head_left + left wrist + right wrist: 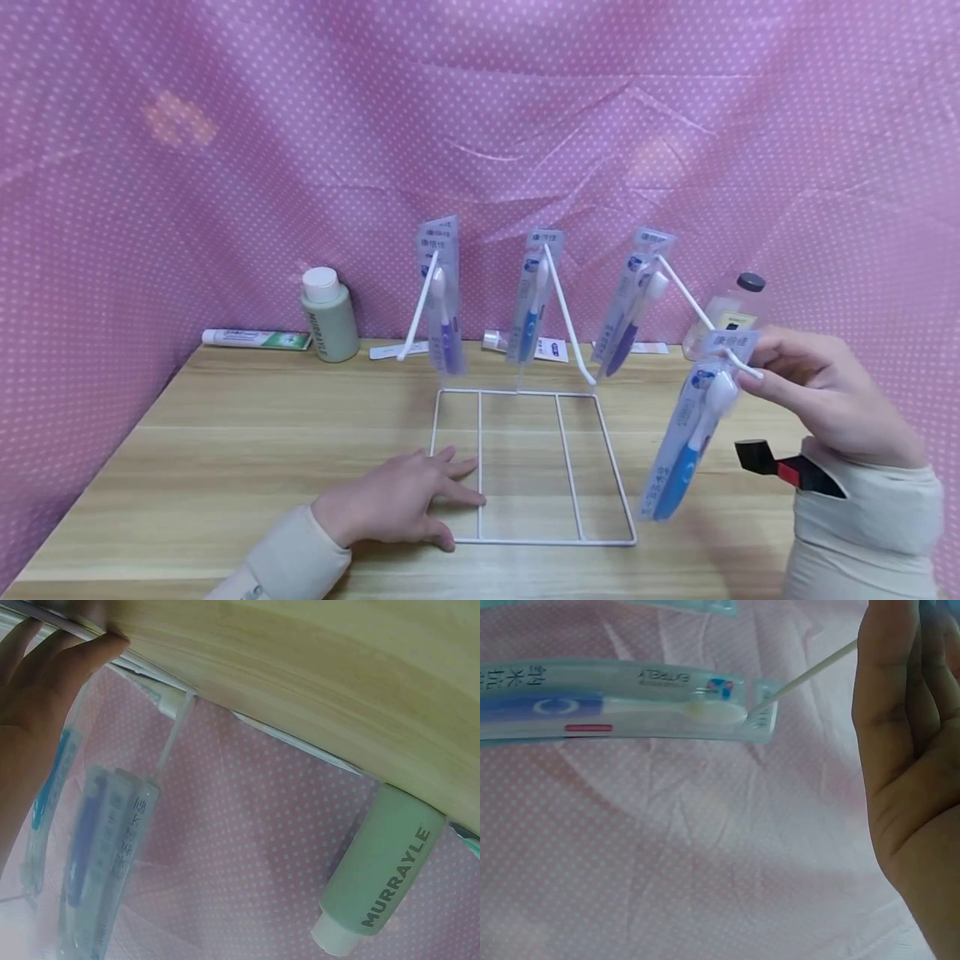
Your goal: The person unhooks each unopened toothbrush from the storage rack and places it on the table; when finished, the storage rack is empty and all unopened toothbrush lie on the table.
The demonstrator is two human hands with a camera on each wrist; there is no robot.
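Note:
My right hand (840,400) pinches the top edge of a packaged toothbrush (680,479) with a blue handle, at the tip of the right prong (684,290) of a white wire rack. The prong's upturned end shows in front of the pack's header. The pack hangs slanted, its lower end toward the left. Farther back on that prong hangs a purple packaged toothbrush (621,346), also seen in the right wrist view (570,706). With fingers spread, my left hand (401,498) rests on the left side of the rack's flat base (525,542).
A blue packaged toothbrush (528,329) hangs on the middle prong, and purple packs (447,342) on the left one. Along the back stand a green bottle (332,325) and a clear bottle (738,312) with a dark cap. Toothpaste tubes (240,337) lie by the pink dotted curtain (262,167).

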